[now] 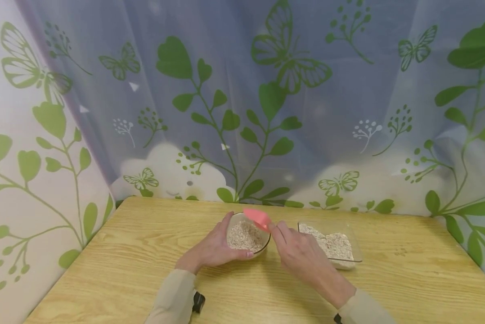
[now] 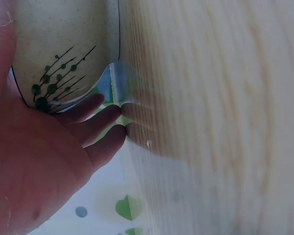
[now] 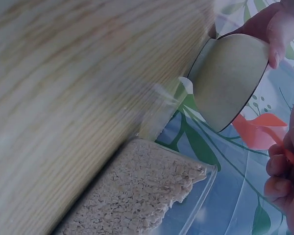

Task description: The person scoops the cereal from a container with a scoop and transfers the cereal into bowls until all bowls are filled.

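A round bowl [image 1: 238, 219] with a dark rim and dry oat flakes [image 1: 244, 236] inside stands on the table. My left hand [image 1: 214, 246] holds it from the left, thumb along the near rim and fingers round the far side. In the left wrist view, a green plant pattern marks the bowl's outside, and several fingertips reach the tabletop. Between its fingers my right hand [image 1: 299, 249] grips the handle of a pink scoop [image 1: 256, 218]. The scoop's head overlaps the bowl's far right rim, tilted over it; no flakes show in it.
Right of the bowl, partly behind my right hand, stands a clear rectangular container [image 1: 343, 265] holding more oat flakes [image 1: 337, 244]. The wooden table [image 1: 145, 243] meets a curtain [image 1: 234, 67] with leaves and butterflies along its back edge.
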Demonstrator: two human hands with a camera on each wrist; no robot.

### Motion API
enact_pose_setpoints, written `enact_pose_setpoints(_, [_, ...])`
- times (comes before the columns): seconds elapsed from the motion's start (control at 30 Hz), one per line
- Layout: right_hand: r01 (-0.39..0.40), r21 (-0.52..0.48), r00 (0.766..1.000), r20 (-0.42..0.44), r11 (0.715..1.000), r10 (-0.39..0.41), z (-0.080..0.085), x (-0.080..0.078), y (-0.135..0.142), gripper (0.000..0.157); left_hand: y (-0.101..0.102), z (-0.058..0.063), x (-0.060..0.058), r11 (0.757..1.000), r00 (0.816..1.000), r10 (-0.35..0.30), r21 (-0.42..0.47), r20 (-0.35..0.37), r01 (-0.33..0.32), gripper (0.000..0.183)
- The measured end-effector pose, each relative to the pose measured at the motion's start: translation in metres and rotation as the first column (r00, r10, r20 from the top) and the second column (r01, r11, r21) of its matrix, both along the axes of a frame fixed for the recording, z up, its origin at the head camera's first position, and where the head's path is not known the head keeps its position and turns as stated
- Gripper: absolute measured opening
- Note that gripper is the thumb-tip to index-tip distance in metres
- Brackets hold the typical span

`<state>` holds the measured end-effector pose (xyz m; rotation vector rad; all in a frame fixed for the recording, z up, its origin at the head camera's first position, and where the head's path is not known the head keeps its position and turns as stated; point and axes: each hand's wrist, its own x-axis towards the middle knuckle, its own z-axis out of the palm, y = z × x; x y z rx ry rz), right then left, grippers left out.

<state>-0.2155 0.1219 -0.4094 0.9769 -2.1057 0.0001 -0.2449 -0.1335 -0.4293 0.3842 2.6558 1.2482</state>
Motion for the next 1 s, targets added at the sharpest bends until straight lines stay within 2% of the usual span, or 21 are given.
enact_pose_setpoints(0.1, [0.003,0.006,1.000,-0.025,1.000,-0.003,0.0002,-0.0003,-0.0011,0.041,-0.0001,-0.0004,0.0002,1.000,1.000,0.001,-0.002,0.000,-0.001,0.133])
enact_pose_setpoints(0.23, [0.021,0.018,0.999,-0.046,1.000,-0.020,0.0014,0.0001,-0.0014,0.049,-0.0001,-0.0005,0.0002,1.000,1.000,0.001,-0.008,-0.007,-0.001,0.132])
enact_pose_setpoints(0.37, [0.033,0.045,0.998,-0.049,0.998,-0.030,0.0020,-0.0001,-0.0004,0.048,0.0000,-0.0004,-0.0002,1.000,1.000,-0.004,-0.004,-0.012,0.003,0.133])
enact_pose_setpoints(0.5, [0.027,0.096,0.998,-0.052,0.995,-0.022,0.0022,-0.0006,0.0013,0.043,0.0001,-0.0004,-0.0009,1.000,1.000,-0.010,0.006,-0.016,0.011,0.132])
enact_pose_setpoints(0.67, [0.036,0.183,0.996,-0.090,0.982,-0.020,0.0017,-0.0025,0.0017,0.050,0.0001,0.0000,-0.0006,1.000,1.000,-0.011,0.010,-0.012,0.011,0.132])
enact_pose_setpoints(0.77, [0.039,0.201,0.995,-0.099,0.979,-0.019,0.0003,-0.0037,0.0013,0.051,-0.0002,0.0001,-0.0006,1.000,1.000,-0.009,0.002,-0.011,0.009,0.132])
enact_pose_setpoints(0.83, [0.037,0.198,0.997,-0.074,0.980,-0.023,-0.0012,-0.0037,0.0017,0.045,-0.0001,0.0003,-0.0007,1.000,1.000,-0.011,0.001,-0.013,0.011,0.132])
enact_pose_setpoints(0.9, [0.022,0.169,1.000,-0.011,0.985,-0.021,-0.0026,-0.0032,0.0019,0.035,-0.0001,0.0006,-0.0007,1.000,1.000,-0.013,-0.001,-0.014,0.013,0.132])
enact_pose_setpoints(0.93, [0.019,0.149,0.999,0.032,0.989,-0.024,-0.0033,-0.0028,0.0020,0.034,0.0000,0.0007,-0.0009,1.000,1.000,-0.015,0.000,-0.017,0.015,0.132])
enact_pose_setpoints(1.0, [0.020,0.078,0.987,0.158,0.997,-0.032,-0.0045,-0.0017,0.0018,0.045,0.0000,0.0007,-0.0007,1.000,1.000,-0.012,-0.003,-0.012,0.012,0.132])
